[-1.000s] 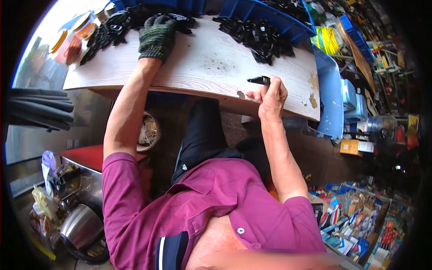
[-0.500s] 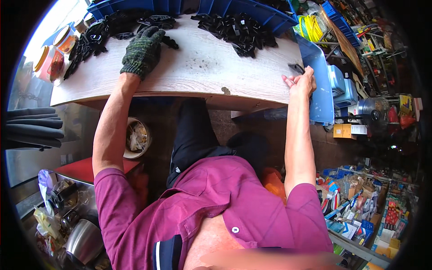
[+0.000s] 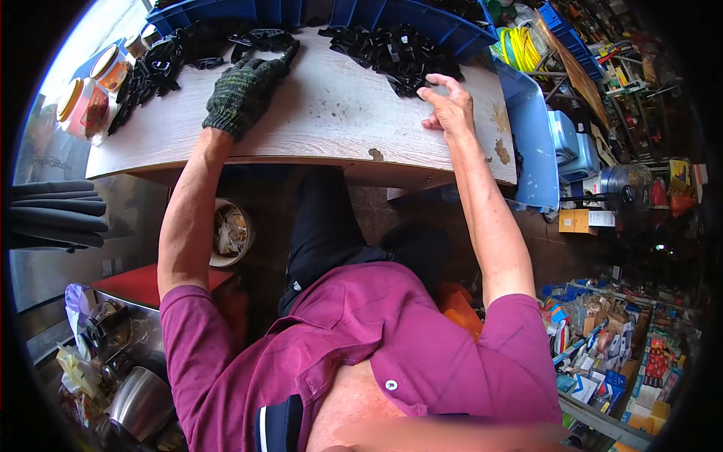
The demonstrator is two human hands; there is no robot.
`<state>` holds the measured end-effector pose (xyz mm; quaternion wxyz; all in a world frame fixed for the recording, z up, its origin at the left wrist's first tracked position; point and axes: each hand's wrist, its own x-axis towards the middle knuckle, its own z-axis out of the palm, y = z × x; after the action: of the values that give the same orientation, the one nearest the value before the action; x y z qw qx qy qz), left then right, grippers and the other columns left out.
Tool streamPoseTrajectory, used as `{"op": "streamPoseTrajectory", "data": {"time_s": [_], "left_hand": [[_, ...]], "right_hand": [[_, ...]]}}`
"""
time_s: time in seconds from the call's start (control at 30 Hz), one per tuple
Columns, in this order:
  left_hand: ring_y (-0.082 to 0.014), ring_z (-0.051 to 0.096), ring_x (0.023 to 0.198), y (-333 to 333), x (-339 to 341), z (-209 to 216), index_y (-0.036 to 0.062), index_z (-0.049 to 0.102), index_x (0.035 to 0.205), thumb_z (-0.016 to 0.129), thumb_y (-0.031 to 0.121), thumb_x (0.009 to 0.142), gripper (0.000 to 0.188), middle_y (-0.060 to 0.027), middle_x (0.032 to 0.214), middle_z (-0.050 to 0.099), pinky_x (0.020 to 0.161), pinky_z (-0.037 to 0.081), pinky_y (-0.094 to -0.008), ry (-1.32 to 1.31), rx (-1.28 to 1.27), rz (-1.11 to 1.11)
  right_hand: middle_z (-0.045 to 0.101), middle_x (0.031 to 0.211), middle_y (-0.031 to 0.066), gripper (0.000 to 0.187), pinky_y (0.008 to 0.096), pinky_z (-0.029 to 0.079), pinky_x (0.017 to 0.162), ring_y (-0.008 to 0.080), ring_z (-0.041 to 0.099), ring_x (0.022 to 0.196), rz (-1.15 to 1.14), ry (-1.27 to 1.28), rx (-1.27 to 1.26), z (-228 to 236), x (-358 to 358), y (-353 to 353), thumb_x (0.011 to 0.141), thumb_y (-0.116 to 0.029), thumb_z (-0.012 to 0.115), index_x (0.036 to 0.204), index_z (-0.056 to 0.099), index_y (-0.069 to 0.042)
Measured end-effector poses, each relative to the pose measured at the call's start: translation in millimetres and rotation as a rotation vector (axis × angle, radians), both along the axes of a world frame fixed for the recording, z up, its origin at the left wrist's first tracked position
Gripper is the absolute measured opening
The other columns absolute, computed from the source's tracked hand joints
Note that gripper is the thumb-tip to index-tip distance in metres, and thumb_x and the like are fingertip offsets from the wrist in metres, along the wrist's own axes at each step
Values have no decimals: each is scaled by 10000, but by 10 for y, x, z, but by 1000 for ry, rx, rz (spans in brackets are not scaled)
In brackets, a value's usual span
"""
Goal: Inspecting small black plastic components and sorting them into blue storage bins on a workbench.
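Note:
My left hand (image 3: 242, 94), in a dark green and black knit glove, is closed on a small black plastic part (image 3: 289, 54) whose end sticks out past the fingertips. It is just in front of the left heap of black plastic parts (image 3: 154, 71). My bare right hand (image 3: 449, 107) hovers at the near edge of the right heap of black plastic parts (image 3: 403, 56). Its fingers are apart, and I see nothing between them. Both heaps lie on the pale wood-grain table (image 3: 324, 113), whose top is chipped and stained in places.
Blue crates (image 3: 226, 13) line the table's back edge. A light blue bin (image 3: 533, 135) stands against its right end. Jars with orange lids (image 3: 83, 105) are at the left. Below the table is a round bucket of scraps (image 3: 232, 230). Crowded shelves (image 3: 602, 339) fill the right side.
My right hand has moved left from the blue bin's edge to the right heap; the black part it held is gone from it. The part in my left hand now points up and away.

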<state>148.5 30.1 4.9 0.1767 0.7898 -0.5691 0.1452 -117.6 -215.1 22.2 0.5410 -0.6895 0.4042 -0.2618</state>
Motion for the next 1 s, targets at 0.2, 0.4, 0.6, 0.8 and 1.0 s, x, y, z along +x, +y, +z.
{"op": "streamPoseTrajectory", "data": {"time_s": [0.2,0.4,0.6,0.8,1.0], "left_hand": [[-333,656,976,54,71,-96,109,691,1136,637,169,917,233,-131,1074,698,841,520,-433,-100,-245,-31],[-303,635,992,-83,-506,-59,151,683,1099,623,214,905,212,-82,1055,685,813,506,-444,-36,-36,-146],[-330,620,1064,-85,-621,41,94,649,1200,707,245,873,365,-127,1144,674,894,498,-448,-95,-417,31],[-335,639,1066,-347,-1140,-177,53,660,1184,723,39,832,358,-157,1126,678,901,525,-397,431,-721,-161],[-269,661,1055,-673,-1424,-241,57,652,1201,672,93,905,298,-154,1171,661,909,530,-343,912,-452,-306]], "right_hand": [[586,692,-8,287,238,449,370,61,444,436,24,152,-275,-127,155,-75,793,-199,775,1056,730,-92],[659,782,14,182,256,500,399,108,581,583,-20,182,-221,-126,79,-76,796,-228,774,893,732,-81],[564,647,-1,226,262,530,428,59,494,456,47,-86,40,-155,-81,-79,850,-221,751,939,655,-36],[446,509,-38,178,383,596,517,90,488,436,189,-270,326,-130,-95,263,887,-195,725,955,635,-57],[534,618,-30,112,240,414,413,58,429,432,323,-335,358,-148,-23,567,899,-137,699,934,653,-42]]}}
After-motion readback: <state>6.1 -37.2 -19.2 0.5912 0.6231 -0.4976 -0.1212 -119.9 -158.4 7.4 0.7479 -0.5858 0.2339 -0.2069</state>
